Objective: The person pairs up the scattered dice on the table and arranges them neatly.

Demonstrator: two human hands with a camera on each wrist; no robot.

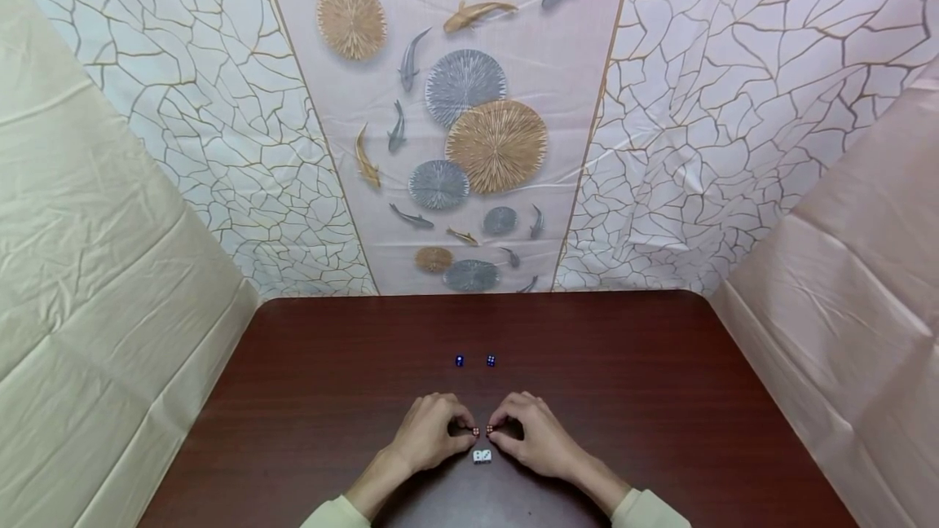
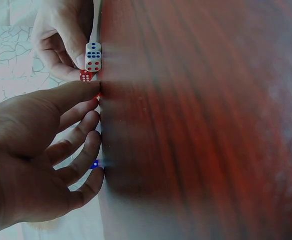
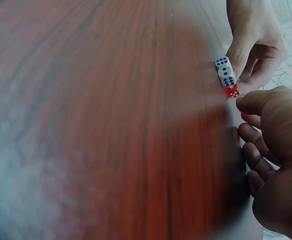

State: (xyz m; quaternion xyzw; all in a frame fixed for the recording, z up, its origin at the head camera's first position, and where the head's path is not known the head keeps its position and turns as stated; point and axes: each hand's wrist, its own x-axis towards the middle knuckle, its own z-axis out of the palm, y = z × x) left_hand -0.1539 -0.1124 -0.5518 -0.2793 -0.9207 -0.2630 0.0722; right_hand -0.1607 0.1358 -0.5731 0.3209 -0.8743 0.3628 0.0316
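Note:
In the head view, my left hand (image 1: pixel 433 432) pinches a small red die (image 1: pixel 476 431) between thumb and index finger. Facing it, my right hand (image 1: pixel 539 437) grips a second red die (image 1: pixel 489 430) the same way, a narrow gap separating the two. Just nearer to me, a pair of white dice (image 1: pixel 482 456) sit side by side on the table. The left wrist view shows the right hand's red die (image 2: pixel 85 76) behind the white dice (image 2: pixel 93 56); the left one is mostly hidden by the thumb. In the right wrist view, the left hand's red die (image 3: pixel 232 91) shows.
Beyond the hands, two blue dice stand apart on the dark reddish wooden table (image 1: pixel 330 349): a left one (image 1: pixel 460 361) and a right one (image 1: pixel 491 360). A patterned cloth (image 1: pixel 469 210) hangs behind the far edge, with beige cloths (image 1: pixel 95 267) along both sides.

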